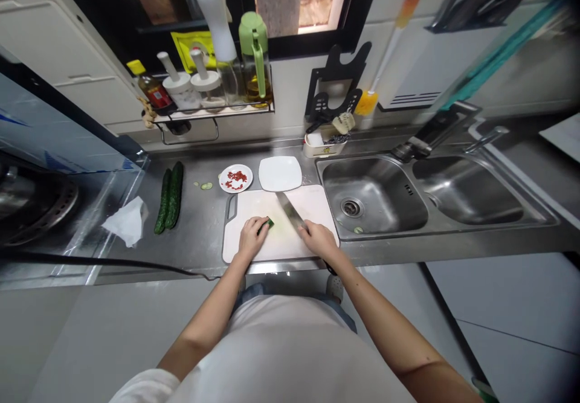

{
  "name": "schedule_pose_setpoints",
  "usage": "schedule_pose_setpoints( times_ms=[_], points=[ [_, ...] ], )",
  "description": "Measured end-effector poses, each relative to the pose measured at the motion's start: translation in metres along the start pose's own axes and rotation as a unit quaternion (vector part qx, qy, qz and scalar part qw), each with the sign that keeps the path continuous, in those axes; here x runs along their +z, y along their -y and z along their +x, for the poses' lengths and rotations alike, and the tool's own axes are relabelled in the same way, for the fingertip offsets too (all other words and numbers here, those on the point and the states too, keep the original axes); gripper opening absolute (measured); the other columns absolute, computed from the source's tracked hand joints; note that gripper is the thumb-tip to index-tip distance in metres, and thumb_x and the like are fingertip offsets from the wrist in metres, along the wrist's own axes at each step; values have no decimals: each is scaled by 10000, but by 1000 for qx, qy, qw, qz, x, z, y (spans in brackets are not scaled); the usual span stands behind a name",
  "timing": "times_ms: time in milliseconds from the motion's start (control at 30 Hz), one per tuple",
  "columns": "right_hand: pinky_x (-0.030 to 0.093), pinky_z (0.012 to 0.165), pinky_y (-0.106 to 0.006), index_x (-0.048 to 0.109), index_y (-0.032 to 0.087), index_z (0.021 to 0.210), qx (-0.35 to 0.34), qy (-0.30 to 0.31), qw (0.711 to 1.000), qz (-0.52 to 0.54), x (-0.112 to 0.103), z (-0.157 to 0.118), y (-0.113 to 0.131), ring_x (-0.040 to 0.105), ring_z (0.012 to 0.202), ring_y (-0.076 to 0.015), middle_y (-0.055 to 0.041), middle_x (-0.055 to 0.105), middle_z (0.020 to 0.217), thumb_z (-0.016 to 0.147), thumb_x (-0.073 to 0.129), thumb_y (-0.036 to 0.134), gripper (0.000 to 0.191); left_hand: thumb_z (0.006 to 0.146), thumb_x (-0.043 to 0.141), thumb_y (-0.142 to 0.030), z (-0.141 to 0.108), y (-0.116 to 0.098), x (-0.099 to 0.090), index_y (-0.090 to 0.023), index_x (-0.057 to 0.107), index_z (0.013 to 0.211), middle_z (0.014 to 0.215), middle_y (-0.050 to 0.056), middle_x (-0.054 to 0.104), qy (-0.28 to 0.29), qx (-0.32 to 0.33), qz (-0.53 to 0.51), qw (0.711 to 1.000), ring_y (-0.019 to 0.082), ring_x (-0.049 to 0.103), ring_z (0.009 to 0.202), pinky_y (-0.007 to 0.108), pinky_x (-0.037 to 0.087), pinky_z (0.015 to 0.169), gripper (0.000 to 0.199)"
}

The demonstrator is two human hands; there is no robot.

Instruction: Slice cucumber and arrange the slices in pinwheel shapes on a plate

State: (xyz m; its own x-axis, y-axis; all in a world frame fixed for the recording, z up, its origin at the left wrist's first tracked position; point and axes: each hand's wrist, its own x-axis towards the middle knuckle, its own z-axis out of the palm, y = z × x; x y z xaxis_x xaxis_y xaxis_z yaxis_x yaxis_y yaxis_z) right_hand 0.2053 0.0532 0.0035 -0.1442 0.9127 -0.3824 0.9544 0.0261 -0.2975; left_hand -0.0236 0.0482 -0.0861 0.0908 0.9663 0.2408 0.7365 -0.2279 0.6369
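Note:
A white cutting board (240, 234) with a grey edge and handle lies on the steel counter. On its left half my left hand (252, 237) is closed over a short piece of green cucumber (270, 222), whose end pokes out past the fingertips. My right hand (319, 240) grips a kitchen knife (290, 209), its blade pointing up and left across the board, apart from the cucumber. Just behind the board are a square white plate (280, 174) and a small round plate (247, 169) bearing chopped red pieces (235, 178).
Two whole cucumbers (173, 194) and a crumpled white tissue (127, 220) lie to the left, near a few green slices (206, 186). A double sink (376, 194) adjoins the board's right side. Seasoning jars and an oil bottle (254, 58) stand on a wall rack.

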Motion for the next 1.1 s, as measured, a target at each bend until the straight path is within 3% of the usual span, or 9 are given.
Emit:
schedule_pose_setpoints(
  times_ms=[333, 700, 1100],
  points=[
    [420, 771, -307, 576, 182, 1124, -58, 26, 996, -65, 0, -3, 39, 661, 953, -240, -122, 711, 1013, 984, 322, 308, 316, 952, 457, -324, -2, 7, 7, -249, 671, 1169, 1037, 84, 632, 0, -1, 37, 999, 197, 574, 1014, 342, 461, 949, 313],
    [429, 831, -320, 560, 177, 1159, -69, 50, 994, -70, 4, -3, 46, 655, 1006, -245, -135, 705, 1041, 997, 315, 302, 319, 953, 454, -319, -2, 8, 7, -242, 672, 1169, 1023, 83, 629, -6, 26, 38, 999, 196, 564, 984, 336, 463, 916, 316],
    [451, 793, -332, 552, 159, 1154, -76, 50, 992, -88, 10, -6, 48, 671, 958, -259, -147, 710, 981, 983, 315, 261, 310, 966, 439, -328, -2, 11, 7, -241, 674, 1157, 1129, 80, 650, 6, 41, 31, 999, 190, 580, 1039, 353, 458, 956, 315]
  ],
)
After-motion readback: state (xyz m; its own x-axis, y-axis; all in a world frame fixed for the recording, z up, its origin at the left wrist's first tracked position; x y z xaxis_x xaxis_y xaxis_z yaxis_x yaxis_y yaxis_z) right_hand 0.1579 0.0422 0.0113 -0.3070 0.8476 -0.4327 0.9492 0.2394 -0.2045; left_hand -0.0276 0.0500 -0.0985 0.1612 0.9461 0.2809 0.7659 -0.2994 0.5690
